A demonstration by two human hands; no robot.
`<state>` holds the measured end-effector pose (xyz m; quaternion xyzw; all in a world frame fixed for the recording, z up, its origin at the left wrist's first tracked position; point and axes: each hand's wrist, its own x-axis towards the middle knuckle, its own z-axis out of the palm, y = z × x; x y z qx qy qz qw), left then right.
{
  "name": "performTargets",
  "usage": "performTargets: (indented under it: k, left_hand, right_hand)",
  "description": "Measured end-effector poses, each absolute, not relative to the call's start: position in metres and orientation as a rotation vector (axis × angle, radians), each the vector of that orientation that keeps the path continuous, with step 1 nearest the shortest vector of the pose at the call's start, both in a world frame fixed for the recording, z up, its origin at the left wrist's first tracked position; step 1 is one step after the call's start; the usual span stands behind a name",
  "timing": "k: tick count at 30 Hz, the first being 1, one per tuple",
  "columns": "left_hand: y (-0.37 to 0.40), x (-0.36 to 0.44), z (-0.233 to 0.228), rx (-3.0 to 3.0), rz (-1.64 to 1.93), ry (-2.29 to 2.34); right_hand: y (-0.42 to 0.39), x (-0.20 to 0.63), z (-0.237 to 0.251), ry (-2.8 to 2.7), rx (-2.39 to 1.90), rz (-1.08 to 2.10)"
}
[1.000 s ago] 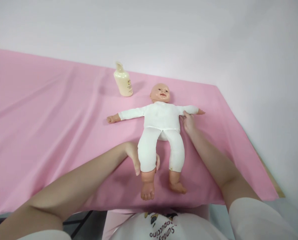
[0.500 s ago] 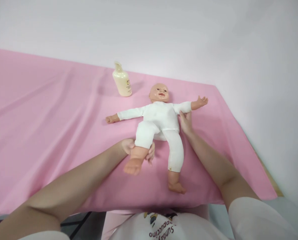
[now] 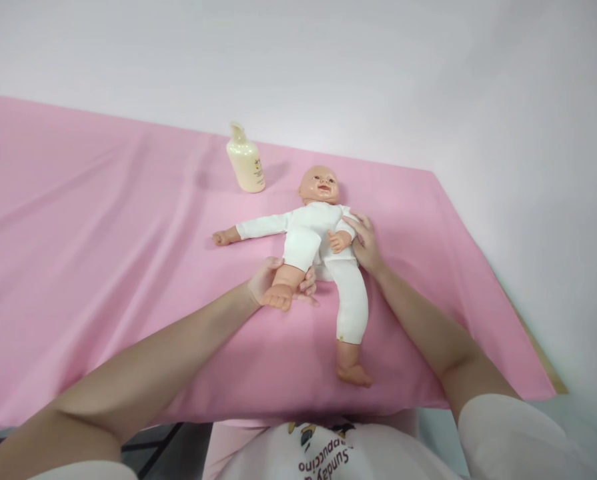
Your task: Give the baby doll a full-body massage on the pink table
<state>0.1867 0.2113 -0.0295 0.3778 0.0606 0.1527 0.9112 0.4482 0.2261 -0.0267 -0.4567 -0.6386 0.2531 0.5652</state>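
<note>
The doll's straight leg (image 3: pixel 352 313) lies nearest, pointing back at the person. A little farther, the left hand (image 3: pixel 271 283) is wrapped around the doll's (image 3: pixel 318 240) other foot, with the knee bent up toward the tummy. The right hand (image 3: pixel 365 243) is closed on the doll's arm, folding it across the chest. The doll lies lengthwise, head far. Behind it stands a bottle (image 3: pixel 246 160) on the pink cloth (image 3: pixel 103 267).

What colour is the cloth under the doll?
Plain pink cloth, seen best in the head view.
</note>
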Motion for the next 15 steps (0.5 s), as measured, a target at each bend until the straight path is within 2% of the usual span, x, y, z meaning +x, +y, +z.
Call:
performTargets:
  k: [4,9,12,15]
  left_hand:
    - [0.209,0.187,-0.028,0.845,0.238,0.068]
    - [0.205,0.187,-0.023,0.955,0.113,-0.013]
    - [0.202,0.187,-0.010,1.062,-0.081,-0.090]
    - [0.201,0.189,0.004,1.144,-0.367,-0.162]
  right_hand:
    - [0.230,0.448,-0.034,-1.474,-1.054,0.614]
    - [0.238,0.445,-0.040,-1.162,-1.015,0.587]
    - [0.244,0.449,-0.044,-1.009,-1.020,0.504]
    - [0.253,0.460,-0.053,-0.829,-1.045,0.613]
